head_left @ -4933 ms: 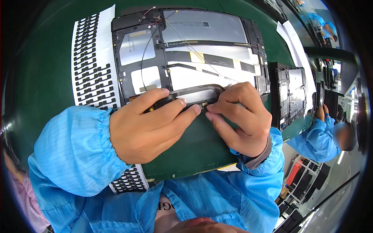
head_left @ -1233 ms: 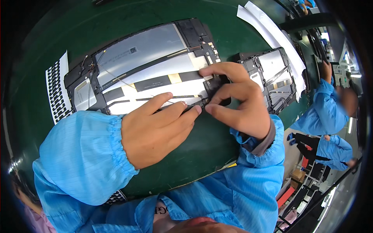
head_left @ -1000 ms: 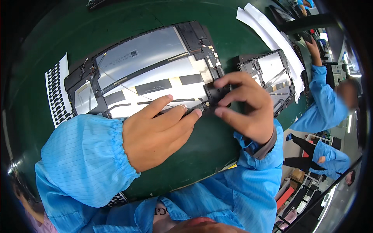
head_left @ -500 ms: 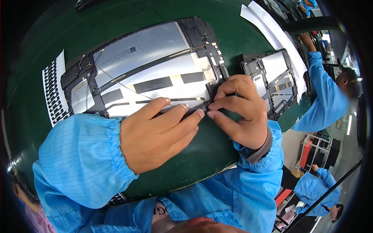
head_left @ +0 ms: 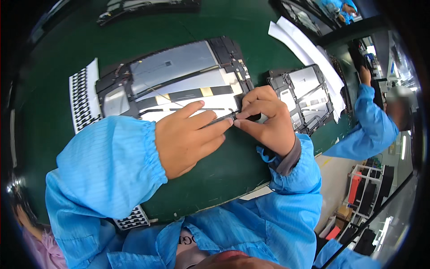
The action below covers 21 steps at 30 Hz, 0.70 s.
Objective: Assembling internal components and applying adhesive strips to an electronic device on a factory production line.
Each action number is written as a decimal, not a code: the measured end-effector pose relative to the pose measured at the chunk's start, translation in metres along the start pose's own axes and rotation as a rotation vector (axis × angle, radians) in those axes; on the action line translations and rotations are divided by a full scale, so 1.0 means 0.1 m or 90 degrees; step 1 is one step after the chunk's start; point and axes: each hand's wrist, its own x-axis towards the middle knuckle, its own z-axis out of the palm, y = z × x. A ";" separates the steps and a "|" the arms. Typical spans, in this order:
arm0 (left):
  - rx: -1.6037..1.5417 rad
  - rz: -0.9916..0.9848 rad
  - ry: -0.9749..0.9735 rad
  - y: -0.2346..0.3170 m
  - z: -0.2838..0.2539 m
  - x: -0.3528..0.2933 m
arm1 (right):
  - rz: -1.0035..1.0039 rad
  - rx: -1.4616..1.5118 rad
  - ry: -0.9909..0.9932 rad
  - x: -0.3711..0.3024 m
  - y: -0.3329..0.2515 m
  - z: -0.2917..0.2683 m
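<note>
A flat electronic device housing, with a black frame, silver panels and dark strips, lies on the green table. A thin grey cable crosses its silver surface toward the near edge. My left hand rests along that edge, fingers stretched out and apart, the fingertips close to the near right corner. At this corner my right hand has thumb and index finger pinched together, nearly touching the left fingertips. Whatever the pinch holds, if anything, is too small and hidden to make out.
A second, similar housing lies just right, beside long white sheets. Sheets of black stickers lie left and at the near edge. Another housing lies at the far side. A blue-sleeved co-worker is at the right.
The whole view has shifted, bringing more of the far housing into sight. My hands stay at the same corner, the right still pinching and the left still stretched along the edge.
</note>
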 end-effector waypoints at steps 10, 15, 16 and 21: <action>0.048 -0.436 0.098 0.22 -0.23 -1.33 | 0.258 0.172 0.141 0.05 0.14 -0.05; 0.113 -0.428 -0.019 0.15 -0.16 -1.38 | 0.353 0.264 0.144 0.28 0.11 -0.12; 0.125 -0.422 -0.020 0.17 -0.18 -1.44 | 0.329 0.261 0.132 0.31 0.02 -0.13; 0.078 -0.421 -0.019 0.17 -0.19 -1.45 | 0.354 0.703 0.115 0.29 -0.13 -0.25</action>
